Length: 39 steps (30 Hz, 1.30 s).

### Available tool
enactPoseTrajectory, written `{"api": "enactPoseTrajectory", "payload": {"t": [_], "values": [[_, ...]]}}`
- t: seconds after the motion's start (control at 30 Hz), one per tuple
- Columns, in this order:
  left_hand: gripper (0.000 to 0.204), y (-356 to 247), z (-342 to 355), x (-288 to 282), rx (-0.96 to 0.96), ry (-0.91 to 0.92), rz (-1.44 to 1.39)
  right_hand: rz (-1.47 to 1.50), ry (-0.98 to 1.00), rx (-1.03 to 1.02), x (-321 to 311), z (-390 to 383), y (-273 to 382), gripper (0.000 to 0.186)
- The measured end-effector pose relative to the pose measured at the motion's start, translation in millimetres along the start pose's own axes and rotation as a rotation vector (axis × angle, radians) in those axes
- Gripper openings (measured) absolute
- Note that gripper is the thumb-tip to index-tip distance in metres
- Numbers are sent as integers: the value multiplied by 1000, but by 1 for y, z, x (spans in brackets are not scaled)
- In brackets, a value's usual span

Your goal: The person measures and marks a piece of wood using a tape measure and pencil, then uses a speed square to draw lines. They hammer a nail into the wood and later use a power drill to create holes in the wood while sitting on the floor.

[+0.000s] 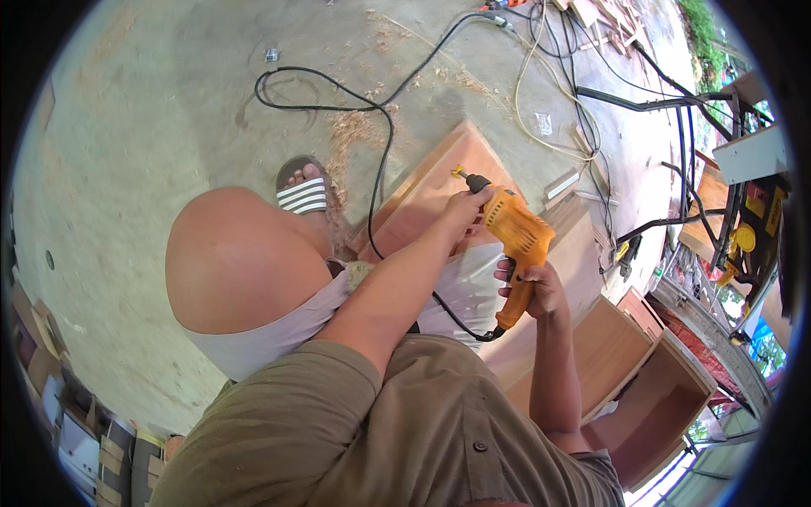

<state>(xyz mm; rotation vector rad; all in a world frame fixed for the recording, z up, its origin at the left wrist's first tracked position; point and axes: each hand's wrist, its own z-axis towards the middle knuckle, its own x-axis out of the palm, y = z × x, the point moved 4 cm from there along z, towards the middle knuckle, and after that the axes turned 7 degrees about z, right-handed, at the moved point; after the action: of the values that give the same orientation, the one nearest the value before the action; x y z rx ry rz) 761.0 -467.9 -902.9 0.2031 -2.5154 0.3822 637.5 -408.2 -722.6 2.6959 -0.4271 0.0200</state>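
Corded power drill (pixel 517 226), yellow-orange, is held in front of the torso above a reddish wooden panel (pixel 405 203); whether its brass-coloured bit (pixel 459 171) touches the wood cannot be told. The right hand (pixel 542 291) grasps the handle, while the left hand (pixel 466 211) grips the nose beside the black chuck (pixel 479 183). A black power cord (pixel 391 139) leaves the handle's base, passes beneath the left forearm and loops over the concrete floor (pixel 186 110), near scattered sawdust (pixel 351 135) and a striped slide sandal (pixel 302 198).

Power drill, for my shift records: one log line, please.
left hand: at chuck | right hand: grips handle | corded power drill: bit fitted
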Motion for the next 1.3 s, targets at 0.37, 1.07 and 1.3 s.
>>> {"api": "enactPoseTrajectory", "payload": {"t": [0.37, 1.07, 1.3], "values": [[50, -9, -4, 0, 50, -7, -131, -74, 43, 59, 0, 12, 25, 55], [52, -7, 11, -1, 94, -14, -197, -116, 29, 115, 7, 15, 43, 58], [56, -10, 10, -6, 71, 58, -154, -203, -7, 108, 23, 14, 51, 56]]}}
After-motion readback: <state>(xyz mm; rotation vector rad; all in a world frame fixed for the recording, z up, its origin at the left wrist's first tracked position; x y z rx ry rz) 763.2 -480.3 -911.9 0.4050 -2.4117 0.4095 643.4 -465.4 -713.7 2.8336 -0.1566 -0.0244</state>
